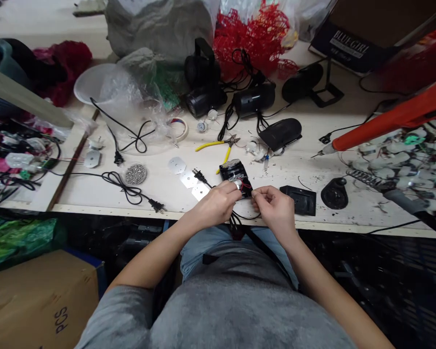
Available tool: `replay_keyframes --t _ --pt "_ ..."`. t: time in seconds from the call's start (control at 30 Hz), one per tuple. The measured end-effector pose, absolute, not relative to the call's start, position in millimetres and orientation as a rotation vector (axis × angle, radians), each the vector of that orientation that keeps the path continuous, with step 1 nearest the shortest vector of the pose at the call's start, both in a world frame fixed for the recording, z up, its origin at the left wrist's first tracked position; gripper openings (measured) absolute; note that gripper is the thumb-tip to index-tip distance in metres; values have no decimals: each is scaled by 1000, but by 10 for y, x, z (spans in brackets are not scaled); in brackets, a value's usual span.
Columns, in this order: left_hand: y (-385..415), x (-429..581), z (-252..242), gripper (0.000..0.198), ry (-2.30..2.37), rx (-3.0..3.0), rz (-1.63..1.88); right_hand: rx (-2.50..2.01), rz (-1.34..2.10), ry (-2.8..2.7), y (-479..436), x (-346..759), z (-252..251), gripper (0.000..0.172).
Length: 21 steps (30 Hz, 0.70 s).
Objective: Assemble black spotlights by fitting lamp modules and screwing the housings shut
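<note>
A black plastic lamp housing (233,167) lies open at the table's front edge, with thin red wires and a small pale part inside. My left hand (221,201) is closed, fingertips down in the housing; what they pinch is hidden. My right hand (276,208) pinches at the housing's right edge, thumb and forefinger together, on something too small to make out. Black cord runs below both hands. A two-pin plug (199,175) lies left of the housing by several silver metal plates (189,179). Yellow-handled cutters (223,144) lie open behind it.
A black square cover (301,199) and a round black part (334,193) lie right. An orange power tool (378,123) and a soldering iron (403,199) reach in from the right. Screws fill a round dish (135,174) at left. Black lamp bodies (254,99) stand behind.
</note>
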<state>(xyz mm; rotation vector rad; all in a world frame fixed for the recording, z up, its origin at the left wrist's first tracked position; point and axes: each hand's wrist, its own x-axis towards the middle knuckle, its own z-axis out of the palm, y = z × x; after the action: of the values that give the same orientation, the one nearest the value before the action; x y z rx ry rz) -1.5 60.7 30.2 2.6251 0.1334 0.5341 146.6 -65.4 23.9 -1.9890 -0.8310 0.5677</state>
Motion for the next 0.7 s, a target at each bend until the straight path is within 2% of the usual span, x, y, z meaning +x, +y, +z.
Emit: replay_keyframes --t 0.13,0.2,0.43,0.7 --pt "616 -9 301 19 129 2609 521 -1884 709 -753 -631 1429 182 42" --pt "620 -10 290 19 119 2589 543 -1862 721 -767 -645 1400 161 44" --pt "639 -38 217 17 130 2526 585 -1937 464 -1109 -766 1380 171 23" --pt "737 -71 188 14 95 2493 556 -1923 206 -1493 -895 1333 146 23"
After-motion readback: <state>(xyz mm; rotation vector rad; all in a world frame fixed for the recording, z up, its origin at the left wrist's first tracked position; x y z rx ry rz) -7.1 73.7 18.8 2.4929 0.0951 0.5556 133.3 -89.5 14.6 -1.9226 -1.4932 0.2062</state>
